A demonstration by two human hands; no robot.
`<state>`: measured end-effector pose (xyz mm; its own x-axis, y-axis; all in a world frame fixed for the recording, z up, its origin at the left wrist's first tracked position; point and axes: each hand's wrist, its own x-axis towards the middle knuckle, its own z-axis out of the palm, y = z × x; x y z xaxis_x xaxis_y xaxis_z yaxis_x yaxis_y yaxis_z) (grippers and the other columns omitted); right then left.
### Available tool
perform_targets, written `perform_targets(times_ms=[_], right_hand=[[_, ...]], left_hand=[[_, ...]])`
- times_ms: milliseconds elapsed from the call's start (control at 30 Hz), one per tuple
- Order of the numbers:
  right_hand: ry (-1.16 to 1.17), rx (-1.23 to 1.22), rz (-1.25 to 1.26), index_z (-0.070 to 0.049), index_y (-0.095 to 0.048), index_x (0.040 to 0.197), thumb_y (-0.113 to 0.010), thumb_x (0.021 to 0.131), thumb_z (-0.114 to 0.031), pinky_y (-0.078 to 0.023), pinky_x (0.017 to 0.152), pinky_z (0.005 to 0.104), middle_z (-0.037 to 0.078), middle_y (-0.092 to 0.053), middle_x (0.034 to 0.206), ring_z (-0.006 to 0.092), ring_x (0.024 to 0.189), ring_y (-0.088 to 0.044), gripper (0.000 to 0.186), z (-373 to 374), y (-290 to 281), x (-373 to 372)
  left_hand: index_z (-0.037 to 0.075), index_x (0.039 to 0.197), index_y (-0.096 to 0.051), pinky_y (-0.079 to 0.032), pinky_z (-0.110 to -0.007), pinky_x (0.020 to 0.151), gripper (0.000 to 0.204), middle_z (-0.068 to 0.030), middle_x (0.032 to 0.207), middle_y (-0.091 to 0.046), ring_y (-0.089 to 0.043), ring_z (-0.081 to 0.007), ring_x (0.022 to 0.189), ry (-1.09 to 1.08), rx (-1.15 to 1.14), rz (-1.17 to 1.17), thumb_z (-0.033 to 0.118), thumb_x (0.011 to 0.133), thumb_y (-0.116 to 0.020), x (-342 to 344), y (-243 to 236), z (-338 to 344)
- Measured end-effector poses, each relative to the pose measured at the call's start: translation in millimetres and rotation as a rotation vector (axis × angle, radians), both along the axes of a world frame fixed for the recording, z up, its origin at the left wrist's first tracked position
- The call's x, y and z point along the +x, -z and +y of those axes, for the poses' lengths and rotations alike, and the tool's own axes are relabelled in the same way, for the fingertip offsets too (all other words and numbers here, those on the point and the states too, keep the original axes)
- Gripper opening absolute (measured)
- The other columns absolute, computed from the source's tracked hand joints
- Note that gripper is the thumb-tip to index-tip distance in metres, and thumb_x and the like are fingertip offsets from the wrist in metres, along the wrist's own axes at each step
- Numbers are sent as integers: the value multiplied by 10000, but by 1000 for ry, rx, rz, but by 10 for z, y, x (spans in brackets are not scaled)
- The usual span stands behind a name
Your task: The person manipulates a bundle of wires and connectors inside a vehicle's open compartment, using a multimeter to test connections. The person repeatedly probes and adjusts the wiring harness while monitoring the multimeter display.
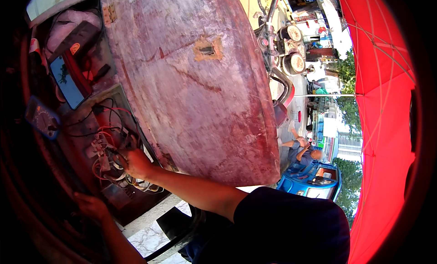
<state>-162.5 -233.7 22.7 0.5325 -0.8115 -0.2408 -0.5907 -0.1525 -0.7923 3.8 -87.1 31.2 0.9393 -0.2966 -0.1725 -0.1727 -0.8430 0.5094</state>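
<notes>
My right hand (135, 164) reaches into a dark open compartment, its fingers closed at a tangle of wires and pale connectors (104, 157). A thin dark piece shows at its fingertips; I cannot make out what it is. Lower left, in deep shadow, my left hand (93, 206) is near the compartment's edge, and its fingers are too dark to read. A blue-framed multimeter (42, 118) with a dial lies left of the wires. From its side a black lead (78, 123) runs toward them. Above the wires lies a phone-like flat device (68, 82) with a reflective screen.
A large, worn reddish panel (195, 91) hinges beside the compartment. A pink bundle (75, 27) lies at the upper left. Beyond are handlebars with round gauges or lamps (293, 63), a seated person (306, 154), a blue vehicle (314, 182) and a red canopy (387, 104).
</notes>
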Motion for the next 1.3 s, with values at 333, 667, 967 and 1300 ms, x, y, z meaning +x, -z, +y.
perform_targets(times_ms=[333, 667, 967, 1300], right_hand=[[5, 13, 90, -65, -624, 945, -564, 863, -215, -488, 622, 517, 235, -610, 693, 444, 682, -605, 181, 76, 165, -31], [-5, 55, 80, -70, -631, 973, -564, 861, -201, -491, 639, 514, 237, -618, 727, 441, 711, -611, 184, 15, -8, -13], [73, 55, 9, -56, -638, 964, -572, 872, -149, -475, 687, 462, 217, -619, 757, 418, 710, -601, 146, -33, -194, -37], [-19, -42, 67, -49, -644, 933, -570, 858, -148, -466, 591, 462, 214, -605, 715, 413, 676, -599, 144, -371, -246, 110]], left_hand=[[-100, 1117, -569, -447, -524, 823, 569, -369, 1034, -569, -535, -511, 983, -42, 27, 50, 390, 1009, -300, 27, 61, 50], [-68, 1129, -566, -458, -495, 833, 518, -331, 1048, -587, -551, -483, 992, -39, 28, 23, 367, 1015, -310, 27, 20, 15], [-72, 1144, -558, -452, -488, 844, 515, -335, 1070, -579, -549, -483, 1002, -32, 0, 42, 357, 1017, -303, 14, -8, -6], [-89, 1145, -554, -445, -482, 873, 509, -343, 1098, -566, -539, -477, 1030, -30, 19, 72, 335, 1018, -302, 12, -42, -18]])
